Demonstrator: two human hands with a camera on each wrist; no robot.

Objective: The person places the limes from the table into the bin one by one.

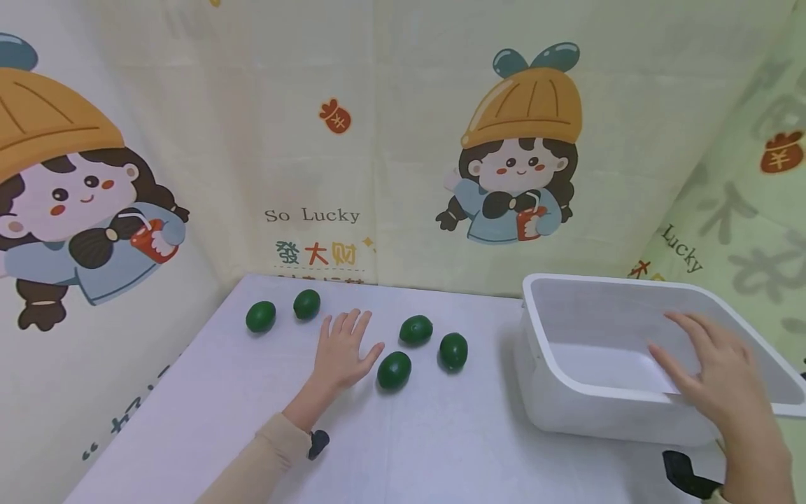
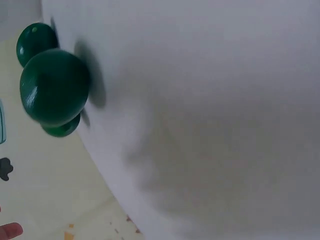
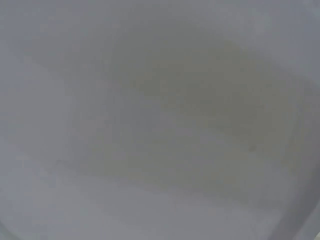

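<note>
On the white tabletop (image 1: 441, 448) five glossy dark green egg-shaped fruits lie in two groups. Two sit near the far left corner: one fruit (image 1: 261, 316) further left and its neighbour (image 1: 306, 304) just beside it, closer to the backdrop. Three more cluster near the middle: the rear one (image 1: 416, 330), the right one (image 1: 453, 351) and the nearest one (image 1: 394, 370).

The left hand (image 1: 343, 350) lies between the two groups with its fingers straight and spread, palm down over the tabletop, holding nothing. Its thumb points towards the nearest fruit, close to it but apart. In the left wrist view three green fruits show at the tabletop's edge, the largest (image 2: 54, 86) in front of the other two.

The right hand (image 1: 718, 374) is open too, fingers relaxed and extended over the near rim of the white rectangular plastic tub (image 1: 554, 336), which stands on the right side of the tabletop, well apart from the fruits. Whether the fingers touch the rim cannot be told. The right wrist view shows only a blurred pale grey surface.

Behind hangs a pale yellow cloth backdrop (image 1: 403, 140) printed with a cartoon girl in an orange hat, the words "So Lucky" (image 1: 311, 215) and the Chinese characters "發大财" (image 1: 316, 253).
</note>
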